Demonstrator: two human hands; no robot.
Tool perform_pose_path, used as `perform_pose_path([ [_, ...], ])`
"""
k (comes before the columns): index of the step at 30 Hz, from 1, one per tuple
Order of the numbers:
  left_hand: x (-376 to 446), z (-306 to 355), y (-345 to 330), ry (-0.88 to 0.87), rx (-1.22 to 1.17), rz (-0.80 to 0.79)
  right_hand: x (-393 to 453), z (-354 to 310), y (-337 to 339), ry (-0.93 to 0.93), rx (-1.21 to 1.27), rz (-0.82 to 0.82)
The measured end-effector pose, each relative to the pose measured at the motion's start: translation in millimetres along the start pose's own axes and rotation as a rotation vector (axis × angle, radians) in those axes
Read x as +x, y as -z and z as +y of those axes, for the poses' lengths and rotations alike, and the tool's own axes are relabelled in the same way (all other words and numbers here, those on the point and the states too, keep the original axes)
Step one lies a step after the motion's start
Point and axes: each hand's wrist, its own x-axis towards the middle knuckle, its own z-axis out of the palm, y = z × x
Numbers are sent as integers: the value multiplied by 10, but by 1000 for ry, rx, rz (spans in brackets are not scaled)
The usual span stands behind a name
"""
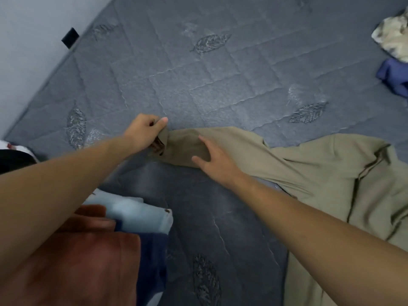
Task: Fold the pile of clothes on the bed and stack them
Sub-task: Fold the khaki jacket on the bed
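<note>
Stretching a khaki garment [298,164] out across the bed [220,74], one hand at its narrow end and the other flat upon it.

Its long axis runs from the lower right of the view up toward the middle, tapering to a sleeve-like or leg-like end that points left; which garment it is cannot be told. The left hand [144,134] has its fingers curled round that end at its cuff, thumb on top, arm reaching in from the lower left. The right hand [212,157] lies just beside it with fingers straight and spread, pressing the cloth to the mattress, holding nothing. At the lower left lie a rust-brown cloth [88,261], a light blue piece [141,215] and a navy one [152,255], partly overlapping. Well apart at the right edge lie a crumpled cream cloth [393,38] and a blue-violet one [393,76].
</note>
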Motion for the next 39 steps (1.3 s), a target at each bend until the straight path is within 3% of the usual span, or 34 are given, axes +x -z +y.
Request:
perform_pose_path([
  [6,-414,529,-756,28,-173,-167,-345,106,157,-84,308,42],
  [9,-583,824,-1106,28,-279,-250,-486,223,358,-38,447,188],
  [12,-695,1066,-1392,85,-366,-330,-681,439,638,-27,414,353],
  [17,-729,1389,-1918,-378,108,-57,-1184,894,1164,-74,322,473],
  [19,-731,1551,-2147,-485,263,-98,-1439,1111,1393,-98,318,519],
  [23,-797,1896,-2704,-455,431,-283,-2026,1623,1933,-40,302,583],
  [28,-959,2275,-3440,-397,776,-475,-2924,2378,2628,-138,341,715],
  [33,-1097,2770,-4158,-312,614,-586,-3869,3287,3242,-297,386,835],
  [39,-1492,3568,-5244,-438,497,-695,-4939,4206,3788,-426,431,991],
])
